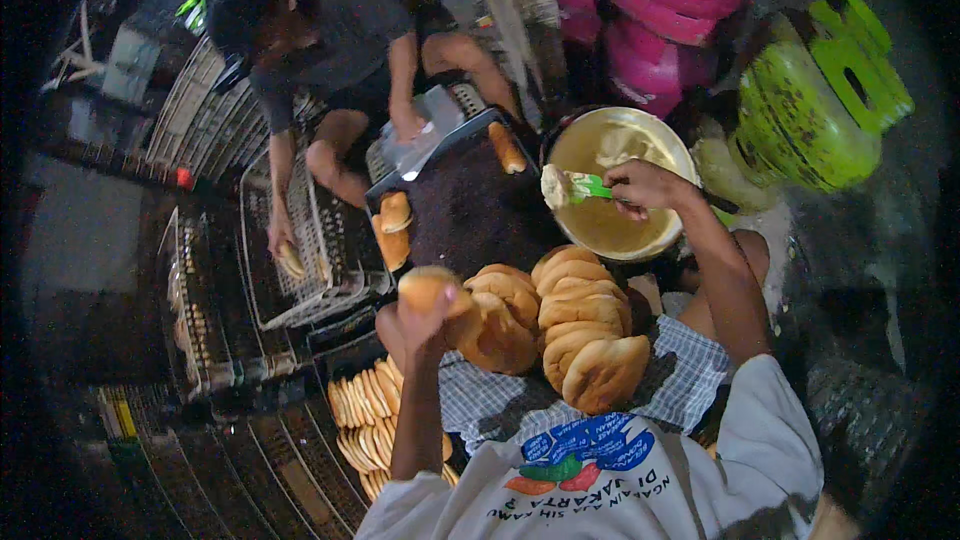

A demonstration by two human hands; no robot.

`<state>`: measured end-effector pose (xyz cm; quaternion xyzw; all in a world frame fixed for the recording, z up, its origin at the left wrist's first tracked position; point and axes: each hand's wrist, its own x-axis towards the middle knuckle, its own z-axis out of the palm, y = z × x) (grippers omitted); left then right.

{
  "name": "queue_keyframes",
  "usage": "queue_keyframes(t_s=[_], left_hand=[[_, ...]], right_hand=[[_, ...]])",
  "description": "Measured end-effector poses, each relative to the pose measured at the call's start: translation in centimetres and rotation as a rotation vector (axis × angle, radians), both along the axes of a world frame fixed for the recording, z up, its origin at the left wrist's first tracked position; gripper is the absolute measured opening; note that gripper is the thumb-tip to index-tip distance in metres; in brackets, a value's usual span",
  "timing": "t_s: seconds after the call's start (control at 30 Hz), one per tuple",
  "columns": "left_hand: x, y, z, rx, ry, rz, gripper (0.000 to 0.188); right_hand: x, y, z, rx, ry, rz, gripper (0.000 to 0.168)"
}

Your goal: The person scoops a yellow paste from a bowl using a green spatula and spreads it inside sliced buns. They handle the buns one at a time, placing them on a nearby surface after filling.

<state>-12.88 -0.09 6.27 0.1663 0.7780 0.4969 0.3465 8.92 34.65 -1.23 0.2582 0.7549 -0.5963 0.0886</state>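
Observation:
My left hand (420, 330) grips a round golden bread bun (427, 289), blurred by motion. In my right hand (646, 187) is a green-handled spatula (592, 187). Pale cream (555, 186) covers its blade, held over the left rim of a round tub (679, 236) containing more cream (626, 146). Across my lap two rows of buns rest on a checkered cloth (480, 397); the right row (581, 307) is longer than the left one (502, 307). Before me stands a tray of dark crumbs or sprinkles (480, 202), with bread rolls (395, 229) along its edges.
Opposite, a person's hand (409, 124) holds clear plastic, the other a roll (290, 261) above a plastic crate (322, 240). Pink gas cylinders (660, 60) and a green one (810, 112) stand beyond the tub. Packed bread (367, 405) sits at my left.

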Motion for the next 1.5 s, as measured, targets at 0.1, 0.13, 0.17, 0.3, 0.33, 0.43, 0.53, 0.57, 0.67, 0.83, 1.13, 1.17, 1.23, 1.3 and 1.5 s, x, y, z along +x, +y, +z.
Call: queue_keyframes(t_s=[0.1,0.13,0.17,0.3,0.33,0.43,0.53,0.57,0.67,0.83,1.13,1.17,1.23,1.3,1.5], left_hand=[[1.6,4.1,0.4,0.350,-0.526,0.220,0.048],[1.1,5.0,-1.5,0.471,-0.727,0.167,0.049],[0.7,5.6,-2.9,0.590,-0.927,0.108,0.052],[1.2,7.5,-4.0,0.579,-0.845,0.041,0.050],[0.5,7.6,-4.9,0.553,-0.784,0.014,0.049],[-2.4,7.4,-8.0,0.444,-0.796,0.096,0.041],[-4.6,7.1,-10.5,0.602,-0.883,0.292,0.044],[-5.3,6.8,-10.8,0.688,-0.954,0.321,0.043],[-7.4,6.6,-11.4,0.783,-0.944,0.256,0.039],[-12.1,7.7,-16.2,0.735,-0.464,0.116,0.044],[-10.9,16.4,-21.1,-0.810,1.104,-1.159,0.037],[-11.8,18.5,-19.7,-0.896,0.894,-1.256,0.039],[-14.1,21.2,-18.5,-0.876,0.659,-1.238,0.042],[-15.5,22.8,-18.4,-0.716,0.584,-1.075,0.046],[-11.5,21.8,-17.2,-0.148,0.240,-0.670,0.059]], right_hand=[[-0.6,-2.6,2.0,0.312,0.394,0.115,0.021],[-1.8,-3.2,0.5,0.504,0.624,0.174,0.021],[-2.2,-3.7,-0.8,0.592,0.707,0.201,0.023],[-4.2,-7.7,0.6,0.722,0.602,0.214,0.032],[-4.4,-8.5,1.0,0.795,0.550,0.221,0.033],[-4.4,-9.5,1.8,1.130,0.573,0.252,0.034],[-3.5,-8.7,3.3,1.164,0.489,0.294,0.031],[-3.3,-8.2,3.8,1.161,0.493,0.262,0.030],[-1.7,-4.8,3.3,1.146,0.443,0.110,0.032],[-0.1,-0.9,0.7,1.007,0.343,-0.173,0.038],[1.1,0.4,-1.3,0.955,0.123,-0.155,0.031],[1.4,0.7,-0.8,0.926,0.069,-0.134,0.031],[1.3,1.2,-0.8,0.882,-0.047,-0.085,0.029],[1.3,1.9,-1.8,0.863,-0.158,-0.032,0.029],[0.8,4.3,-8.0,0.831,-0.354,0.053,0.025]])
